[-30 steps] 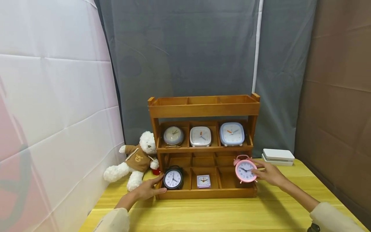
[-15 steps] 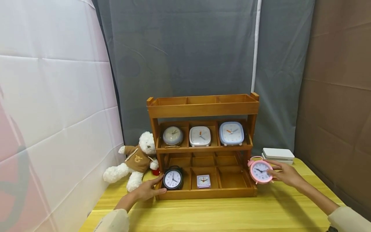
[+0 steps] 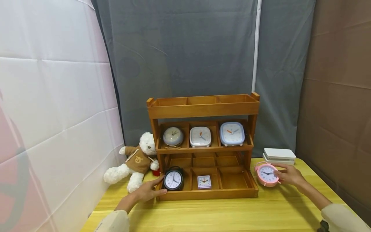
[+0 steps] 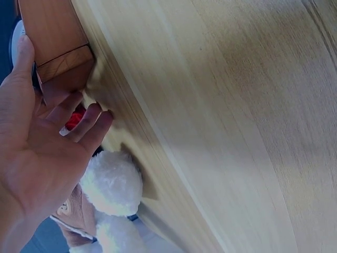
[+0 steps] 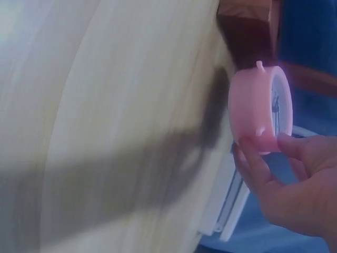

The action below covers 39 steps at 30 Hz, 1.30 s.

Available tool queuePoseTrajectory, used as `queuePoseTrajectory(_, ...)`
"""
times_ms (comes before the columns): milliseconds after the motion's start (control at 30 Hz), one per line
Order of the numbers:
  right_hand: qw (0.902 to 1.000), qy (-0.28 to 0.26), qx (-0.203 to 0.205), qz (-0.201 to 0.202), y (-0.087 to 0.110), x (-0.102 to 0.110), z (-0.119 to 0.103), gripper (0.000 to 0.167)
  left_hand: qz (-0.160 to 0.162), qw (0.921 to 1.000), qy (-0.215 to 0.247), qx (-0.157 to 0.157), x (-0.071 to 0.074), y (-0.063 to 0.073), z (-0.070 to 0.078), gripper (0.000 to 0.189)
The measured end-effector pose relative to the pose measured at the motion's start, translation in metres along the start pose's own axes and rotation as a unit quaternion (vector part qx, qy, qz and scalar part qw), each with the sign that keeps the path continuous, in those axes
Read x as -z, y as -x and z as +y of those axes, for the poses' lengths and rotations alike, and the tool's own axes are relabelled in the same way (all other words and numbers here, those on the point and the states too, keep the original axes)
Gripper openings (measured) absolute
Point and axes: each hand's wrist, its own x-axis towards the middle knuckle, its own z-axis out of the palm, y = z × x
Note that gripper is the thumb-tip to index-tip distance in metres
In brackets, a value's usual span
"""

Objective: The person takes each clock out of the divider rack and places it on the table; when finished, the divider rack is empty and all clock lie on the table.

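Note:
My right hand (image 3: 290, 175) pinches a pink twin-bell alarm clock (image 3: 266, 175) by its right side, thumb on the face and fingers behind. The clock is tilted back just right of the wooden shelf (image 3: 208, 194); in the right wrist view the pink clock (image 5: 250, 108) is low over the table, contact unclear. With fingers loosely extended, my left hand (image 3: 146, 190) rests at the shelf's lower left corner, beside a black round alarm clock (image 3: 173, 179). The left wrist view has the left hand (image 4: 45, 142) touching the shelf corner (image 4: 66, 66).
A small lilac square clock (image 3: 204, 182) stands in the lower middle compartment. Above are a round clock (image 3: 173, 136), a white clock (image 3: 200, 136) and a blue-rimmed clock (image 3: 232, 133). A teddy bear (image 3: 139, 159) sits left; white boxes (image 3: 279, 155) lie back right on the table (image 3: 208, 216).
My right hand has carried the pink alarm clock out of the lower right compartment, rightward past the shelf's side, then lower with its face tipping up. My left hand has stayed put.

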Motion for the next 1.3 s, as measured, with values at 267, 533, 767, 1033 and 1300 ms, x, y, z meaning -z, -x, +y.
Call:
queuePoseTrajectory(267, 0.9981, -0.048, -0.029, 0.026, -0.014, -0.013, 0.015, 0.046, 0.005, 0.9999, -0.01, 0.003, 0.0, 0.0, 0.001, 0.078)
queuePoseTrajectory(533, 0.9976, -0.026, -0.028, 0.058, -0.022, -0.026, 0.019, 0.043, 0.004, 1.0, 0.003, -0.002, -0.002, 0.001, 0.0, 0.079)
queuePoseTrajectory(767, 0.9975, -0.016, -0.035, 0.058, -0.024, -0.03, 0.022, 0.043, 0.004, 1.0, 0.006, -0.006, -0.002, 0.002, -0.002, 0.078)
queuePoseTrajectory(1033, 0.998, -0.038, -0.029, 0.041, -0.024, -0.034, 0.023, 0.043, 0.009, 0.9999, 0.003, -0.008, -0.002, 0.002, -0.002, 0.077)
queuePoseTrajectory(1300, 0.9984, -0.038, -0.008, 0.041, -0.022, -0.037, 0.026, 0.044, 0.01, 0.9999, -0.007, -0.011, -0.002, 0.004, -0.001, 0.076)
